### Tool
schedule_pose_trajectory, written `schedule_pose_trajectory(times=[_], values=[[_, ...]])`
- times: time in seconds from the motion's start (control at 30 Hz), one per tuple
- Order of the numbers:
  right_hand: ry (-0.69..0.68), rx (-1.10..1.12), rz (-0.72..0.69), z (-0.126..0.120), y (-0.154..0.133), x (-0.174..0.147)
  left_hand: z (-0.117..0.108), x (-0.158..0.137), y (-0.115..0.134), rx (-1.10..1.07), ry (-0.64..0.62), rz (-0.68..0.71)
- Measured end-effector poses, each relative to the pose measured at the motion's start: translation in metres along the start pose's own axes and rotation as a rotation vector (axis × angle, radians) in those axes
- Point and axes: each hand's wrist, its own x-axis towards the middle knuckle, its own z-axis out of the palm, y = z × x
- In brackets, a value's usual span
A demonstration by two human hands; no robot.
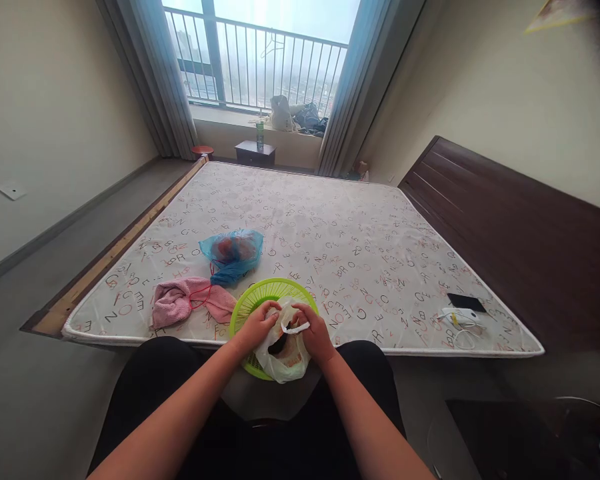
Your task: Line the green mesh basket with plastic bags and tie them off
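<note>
My left hand point(260, 325) and my right hand point(314, 333) are closed on opposite sides of a white plastic bag point(287, 370). Its mouth is open between them, and something dark shows inside that I cannot make out. Beneath the bag sits a lime-green plastic basket point(253, 293), at the mattress edge in front of my knees. To the left lies a pink towel point(173, 303) with a red cord point(200, 293) across it. Just beyond, a blue plastic bag point(237, 250) holds reddish contents.
The patterned mattress point(300, 213) stretches toward the window. A black phone point(467, 303) and a white device with a cable point(463, 317) lie at its right. The dark headboard point(520, 213) stands on the right. A small dark table point(255, 153) holds a green bottle point(260, 135).
</note>
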Motion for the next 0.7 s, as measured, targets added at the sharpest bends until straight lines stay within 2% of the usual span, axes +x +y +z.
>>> schedule_pose_trajectory(times=[0.13,0.27,0.4,0.5,0.63,0.7], values=[[0.027,0.344,0.161,-0.006,-0.002,0.011,0.000,0.000,-0.002,-0.034,-0.078,0.009],[0.069,0.529,0.226,-0.020,0.000,0.018,0.006,-0.004,0.000,-0.040,-0.220,0.026],[0.029,0.679,0.267,-0.033,0.000,0.012,0.010,-0.006,-0.001,-0.230,-0.276,-0.110],[0.052,0.746,0.291,-0.041,-0.001,0.010,0.007,-0.002,-0.003,-0.405,-0.219,-0.207],[0.105,0.821,0.298,-0.045,-0.004,0.011,-0.003,0.004,-0.001,-0.446,-0.065,-0.262],[0.137,0.940,0.318,-0.046,-0.006,0.011,-0.006,0.006,0.000,-0.466,-0.024,-0.284]])
